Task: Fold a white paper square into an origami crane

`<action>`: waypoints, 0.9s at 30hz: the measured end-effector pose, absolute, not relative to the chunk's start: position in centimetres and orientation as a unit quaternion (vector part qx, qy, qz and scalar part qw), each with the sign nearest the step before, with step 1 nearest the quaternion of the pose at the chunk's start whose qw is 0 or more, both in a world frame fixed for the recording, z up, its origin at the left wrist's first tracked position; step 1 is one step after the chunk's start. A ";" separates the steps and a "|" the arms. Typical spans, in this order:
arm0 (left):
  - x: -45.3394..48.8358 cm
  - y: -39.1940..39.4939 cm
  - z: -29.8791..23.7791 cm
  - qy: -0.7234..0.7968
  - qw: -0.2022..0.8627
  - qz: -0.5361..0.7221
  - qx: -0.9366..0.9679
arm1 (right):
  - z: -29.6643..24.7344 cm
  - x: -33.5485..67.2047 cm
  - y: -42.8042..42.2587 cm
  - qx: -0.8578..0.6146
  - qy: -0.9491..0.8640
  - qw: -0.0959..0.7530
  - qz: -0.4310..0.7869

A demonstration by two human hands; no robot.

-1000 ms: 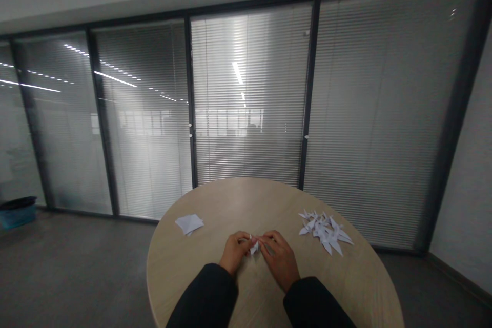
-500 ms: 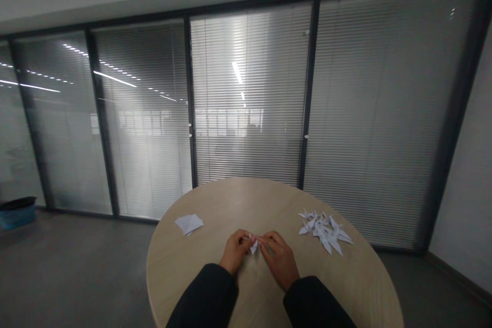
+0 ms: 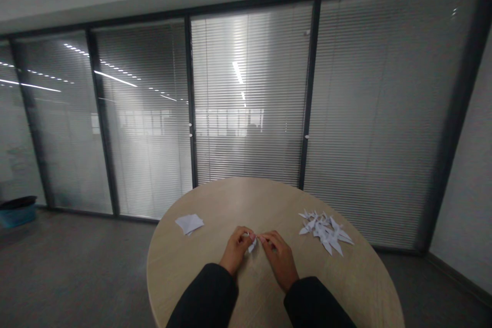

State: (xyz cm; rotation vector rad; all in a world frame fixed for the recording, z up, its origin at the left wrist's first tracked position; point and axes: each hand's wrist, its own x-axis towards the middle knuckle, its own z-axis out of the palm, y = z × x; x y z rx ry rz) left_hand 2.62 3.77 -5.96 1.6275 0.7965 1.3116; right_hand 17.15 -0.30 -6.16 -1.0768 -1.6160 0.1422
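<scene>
Between the thumb and fingers of my left hand [image 3: 234,252] is a small white folded paper crane [image 3: 252,247], mostly covered by the fingers. My right hand [image 3: 281,261] is beside it, thumb and index finger pinched together at the crane's right tip. Both hands are just above the middle of the round table [image 3: 246,196]. Off to the right lies a pile of folded white paper cranes [image 3: 326,232] with pointed wings. A small stack of white paper sheets [image 3: 189,223] rests on the left of the table.
Glass partitions with blinds [image 3: 249,154] stand behind the table, held in dark frames. On the grey floor at far left is a blue bin [image 3: 17,215] with a black liner. A white wall [image 3: 467,189] rises at the right.
My right fingertips have shifted slightly right, and the gap between the hands is a little wider. The crane has tilted slightly in my left hand. The pile and the stack stay put.
</scene>
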 end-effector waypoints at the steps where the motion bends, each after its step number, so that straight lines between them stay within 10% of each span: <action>1: 2.6 3.7 -5.9 0.320 0.433 0.529 0.656 | -6.2 17.1 -0.3 -0.466 -0.678 0.565 0.064; 27: 2.6 3.0 -5.7 0.289 0.332 0.511 0.738 | -6.5 16.6 -0.4 -0.470 -0.693 0.521 0.166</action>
